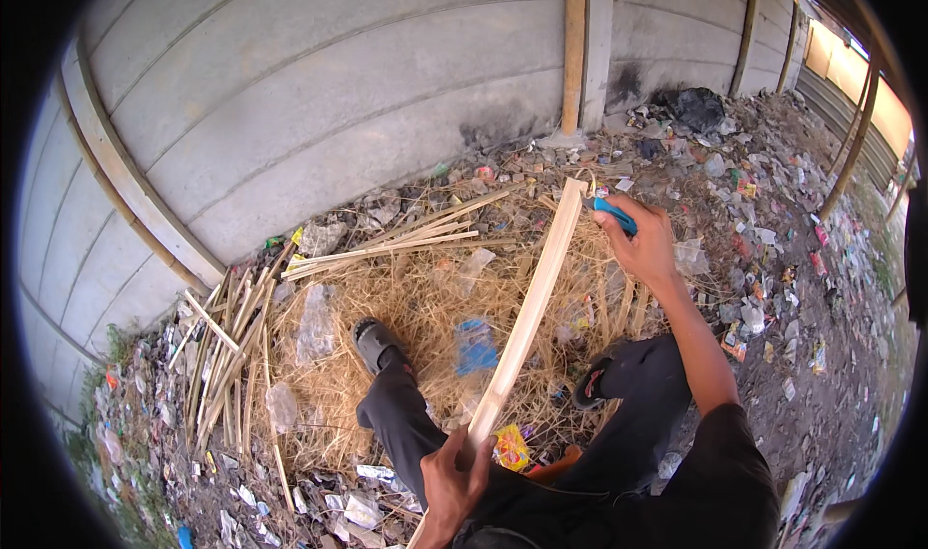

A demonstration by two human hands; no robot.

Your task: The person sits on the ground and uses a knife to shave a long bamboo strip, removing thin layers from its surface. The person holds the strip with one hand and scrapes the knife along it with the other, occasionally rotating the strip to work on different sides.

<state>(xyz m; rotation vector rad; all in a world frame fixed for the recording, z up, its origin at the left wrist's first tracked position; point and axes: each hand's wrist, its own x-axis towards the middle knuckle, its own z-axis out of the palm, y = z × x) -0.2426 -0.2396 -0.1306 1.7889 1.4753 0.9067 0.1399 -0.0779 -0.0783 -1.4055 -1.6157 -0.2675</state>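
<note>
A long, pale split bamboo strip [532, 307] runs slantwise between my knees, from my lap up to its far end. Low in the view, my left hand [452, 478] is wrapped round its near part, thumb on the strip. My right hand [640, 240] grips a blue-handled utility knife [616, 215]. The knife's tip points left and meets the strip's far end, where a thin curled shaving stands up. Whether the blade is in the bamboo is too small to tell.
Bamboo strips lie piled at the left [227, 356] and beyond my feet [406, 240]. Straw-like shavings [329, 394] and scattered litter cover the ground. A grey concrete wall [367, 85] with a bamboo post [574, 56] stands ahead. A black plastic bag [694, 109] lies at the far right.
</note>
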